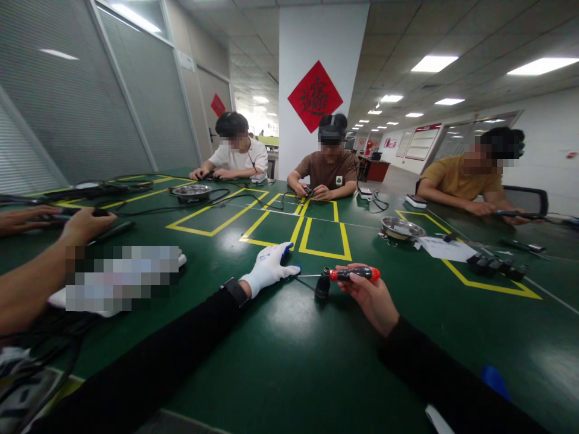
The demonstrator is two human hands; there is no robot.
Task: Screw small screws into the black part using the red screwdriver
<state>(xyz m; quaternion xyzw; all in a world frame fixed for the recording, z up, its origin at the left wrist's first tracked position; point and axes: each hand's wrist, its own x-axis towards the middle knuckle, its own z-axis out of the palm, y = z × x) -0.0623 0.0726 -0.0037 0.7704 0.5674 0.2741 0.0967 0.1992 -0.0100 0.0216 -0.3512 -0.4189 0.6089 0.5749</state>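
My left hand [268,269] wears a white glove with blue fingertips, and a dark watch band sits at its wrist. Its fingers and thumb are stretched apart, palm low over the green table. In my bare right hand [373,299] is a screwdriver [344,274] with a red and black handle, held level with the shaft pointing left. The shaft's tip is close to my left thumb; I cannot tell whether they touch. A small black cylindrical part [322,287] stands on the table beneath the screwdriver, its top overlapping the shaft near the handle.
Yellow tape [325,255] marks rectangles on the table [280,337]. Metal bowls [402,228] stand right and far left. Several black parts [495,265] lie right, by a paper sheet [446,249]. A co-worker's arm [40,277] reaches in from the left; three people sit opposite.
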